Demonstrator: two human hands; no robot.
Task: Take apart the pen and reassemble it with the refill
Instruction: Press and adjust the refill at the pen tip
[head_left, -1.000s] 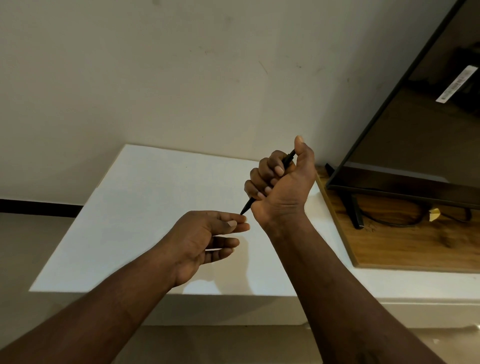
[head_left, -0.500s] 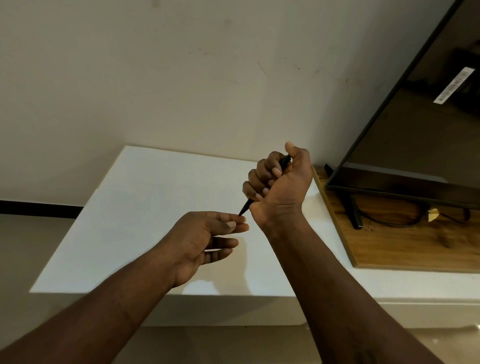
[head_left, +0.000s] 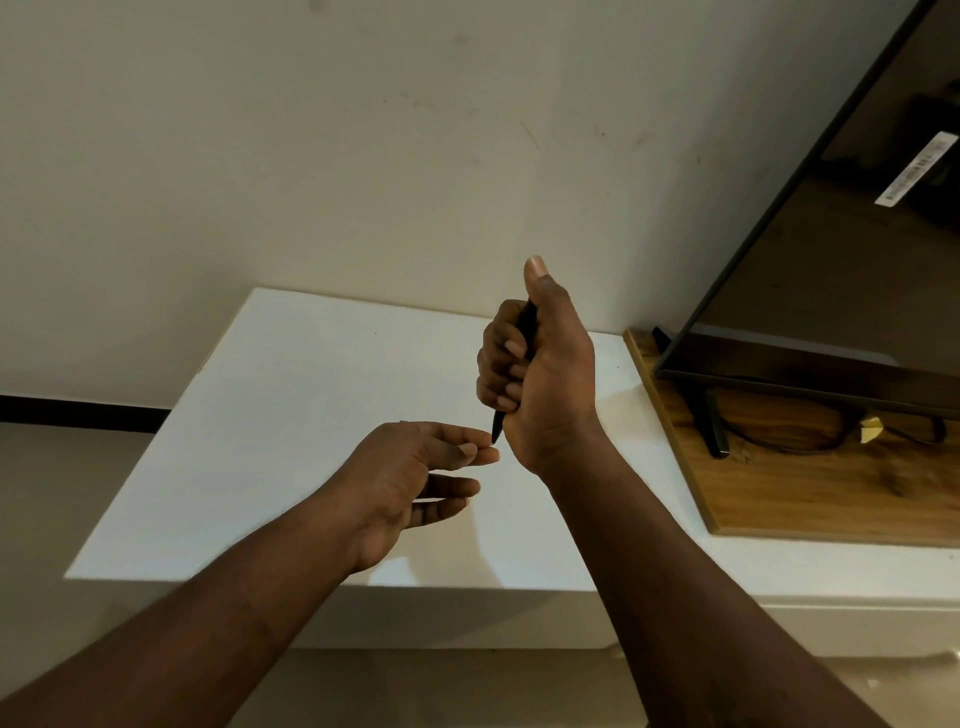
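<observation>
The pen (head_left: 497, 423) is gripped in the fist of the right hand (head_left: 548, 374), fingers wrapped round the barrel and thumb raised, with the tip pointed down above the white table (head_left: 311, 415). The tip is met by the thumb and forefinger of the left hand (head_left: 410, 473); whether anything is pinched cannot be told. The pen is judged light, stiff and smooth, so the barrel is best held firmly and the tip section twisted near its joint.

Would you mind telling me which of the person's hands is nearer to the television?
Right. The right hand, gripping the pen, is just left of the television; the left hand sits lower and farther left.
</observation>
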